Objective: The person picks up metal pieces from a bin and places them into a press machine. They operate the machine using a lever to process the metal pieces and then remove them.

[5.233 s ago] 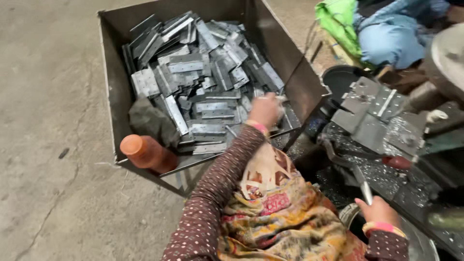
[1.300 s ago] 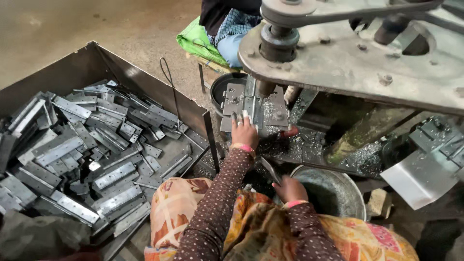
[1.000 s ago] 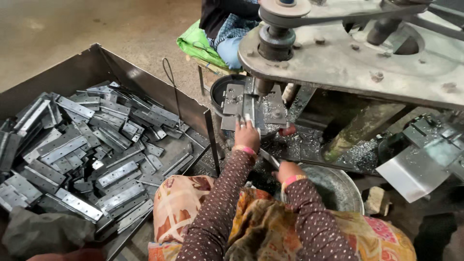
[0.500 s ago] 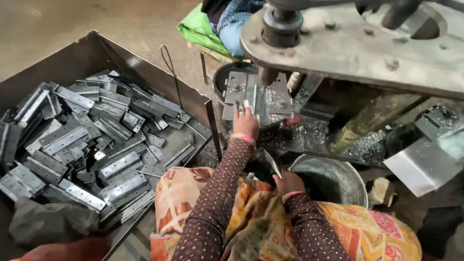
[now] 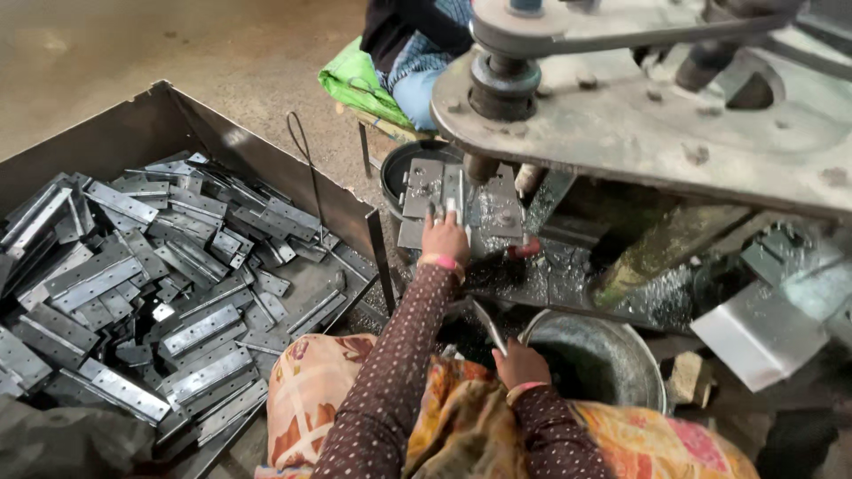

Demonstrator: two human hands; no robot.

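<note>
Your left hand (image 5: pixel 445 238) is flat on the hinge plate (image 5: pixel 448 202) lying right under the drill spindle (image 5: pixel 484 168), fingers spread and pressing down on it, not wrapped around it. That plate sits on the machine's table (image 5: pixel 541 279), just beside the spindle tip, with more plates fanned out either side of it. Your right hand (image 5: pixel 521 365) is down below the spindle, near the rim of the metal bowl (image 5: pixel 621 341), curled closed around a thin metal rod (image 5: pixel 489 326) that points up toward the table.

Watch those left fingertips: they're very near the spindle tip. If the plate catches and spins, it could drag your fingers in or cut them on its edge. Your sleeve (image 5: pixel 399 355) and the loose patterned cloth (image 5: pixel 311 399) over your lap are also close to the machine. Shavings glint on the table beside the spindle, and they can bite a bare palm.

Hard to say whether the spindle is turning; nothing shows it. The bit's tip is hidden behind your fingers. The bowl's contents are too dark to read. Left of the spindle, the metal bin (image 5: pixel 266 168) of hinge plates runs off the frame, and a seated person (image 5: pixel 417 53) beyond the spindle is cut off at the top.
</note>
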